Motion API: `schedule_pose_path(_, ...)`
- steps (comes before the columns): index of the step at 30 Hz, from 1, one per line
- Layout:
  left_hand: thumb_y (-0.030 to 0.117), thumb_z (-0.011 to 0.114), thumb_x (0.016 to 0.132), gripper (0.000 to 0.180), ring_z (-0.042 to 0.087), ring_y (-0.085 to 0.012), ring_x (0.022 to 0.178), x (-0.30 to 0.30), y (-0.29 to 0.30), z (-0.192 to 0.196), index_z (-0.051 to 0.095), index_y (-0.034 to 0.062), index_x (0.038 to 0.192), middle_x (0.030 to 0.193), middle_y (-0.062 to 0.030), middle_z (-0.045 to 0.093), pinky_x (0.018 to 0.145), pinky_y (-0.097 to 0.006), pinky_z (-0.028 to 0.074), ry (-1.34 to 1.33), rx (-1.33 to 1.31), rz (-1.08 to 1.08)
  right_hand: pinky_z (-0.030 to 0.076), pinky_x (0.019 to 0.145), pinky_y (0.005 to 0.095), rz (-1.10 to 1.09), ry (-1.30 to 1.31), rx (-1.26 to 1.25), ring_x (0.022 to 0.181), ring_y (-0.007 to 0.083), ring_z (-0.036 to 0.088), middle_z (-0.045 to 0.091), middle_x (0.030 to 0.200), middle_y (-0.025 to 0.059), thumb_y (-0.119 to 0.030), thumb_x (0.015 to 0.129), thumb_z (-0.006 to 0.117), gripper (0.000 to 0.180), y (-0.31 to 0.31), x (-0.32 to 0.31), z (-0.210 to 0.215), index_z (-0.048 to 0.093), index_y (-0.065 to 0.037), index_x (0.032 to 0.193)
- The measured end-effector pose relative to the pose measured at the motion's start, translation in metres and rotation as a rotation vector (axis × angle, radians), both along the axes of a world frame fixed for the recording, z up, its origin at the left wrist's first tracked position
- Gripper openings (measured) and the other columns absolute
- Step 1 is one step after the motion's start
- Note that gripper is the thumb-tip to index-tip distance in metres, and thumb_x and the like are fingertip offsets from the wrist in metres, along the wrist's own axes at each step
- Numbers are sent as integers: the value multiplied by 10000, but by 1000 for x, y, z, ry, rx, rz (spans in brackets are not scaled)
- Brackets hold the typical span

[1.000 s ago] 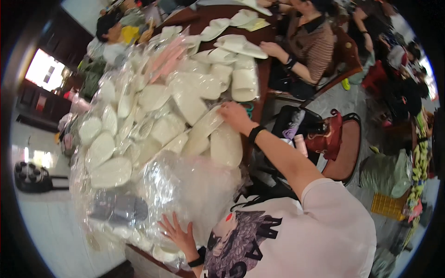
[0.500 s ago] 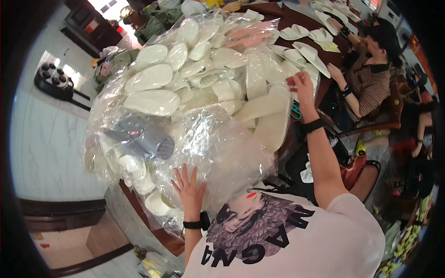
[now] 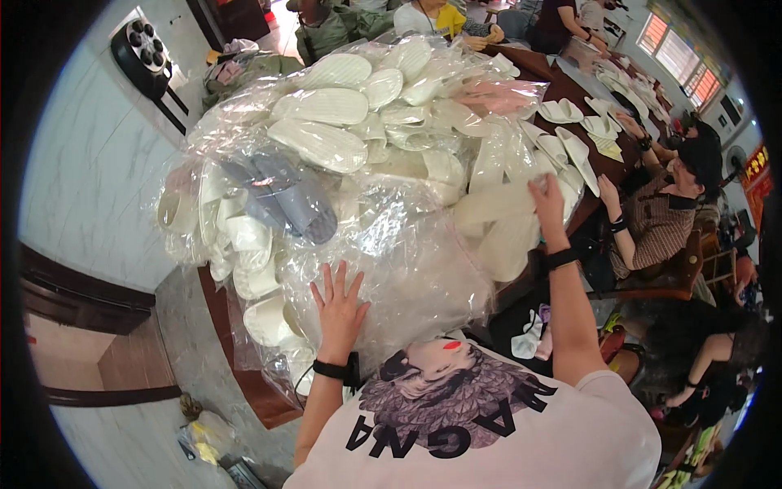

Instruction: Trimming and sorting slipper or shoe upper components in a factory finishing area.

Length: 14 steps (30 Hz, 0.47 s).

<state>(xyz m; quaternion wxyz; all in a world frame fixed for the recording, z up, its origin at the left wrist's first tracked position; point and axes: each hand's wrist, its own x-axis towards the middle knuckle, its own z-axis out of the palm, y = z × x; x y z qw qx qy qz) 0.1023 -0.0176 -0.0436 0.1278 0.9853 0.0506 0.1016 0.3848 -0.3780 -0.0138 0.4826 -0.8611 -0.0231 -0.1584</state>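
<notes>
Clear plastic bags (image 3: 399,273) lie in a loose stack at the near side of a large heap of bagged cream slippers (image 3: 322,106). My left hand (image 3: 338,314) rests on the stack with its fingers spread, holding nothing. At the right of the heap, the closed fingers of my right hand (image 3: 548,200) are on the end of a flat, pale cream slipper (image 3: 501,205), sole side showing. A pair of grey slippers (image 3: 297,200) in clear plastic sits left of the stack.
A bag with something pink (image 3: 501,96) lies at the heap's far right. Loose cream slippers (image 3: 562,111) stand on the dark brown table beyond. A co-worker in a striped shirt (image 3: 656,224) sits at the right, hands near slippers. Other people are farther back.
My right hand has come down from above the slippers to the pale slipper's end, its fingers now closed. The left hand stays flat on the bags. The whole view has shifted.
</notes>
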Motion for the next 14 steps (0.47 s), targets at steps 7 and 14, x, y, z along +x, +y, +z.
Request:
schedule_pose_path(7,186,753,756,618,148,-361,1450,4,-4,2,524,181,1330,1536,-100,274,1126,-629,111,-30,-37,13,387,572,286,133,-328,-116,611,103,442,519,660,28,-139,917,601,223,46,-27,154,549,-64,1121)
schedule_pose_path(14,173,708,809,508,205,-351,1436,-6,-3,30,561,161,1296,1538,-104,278,1122,-627,143,-296,-586,-105,419,1044,426,716,-487,693,1228,333,523,509,1361,146,-40,943,538,508,85,-77,200,307,-114,1389)
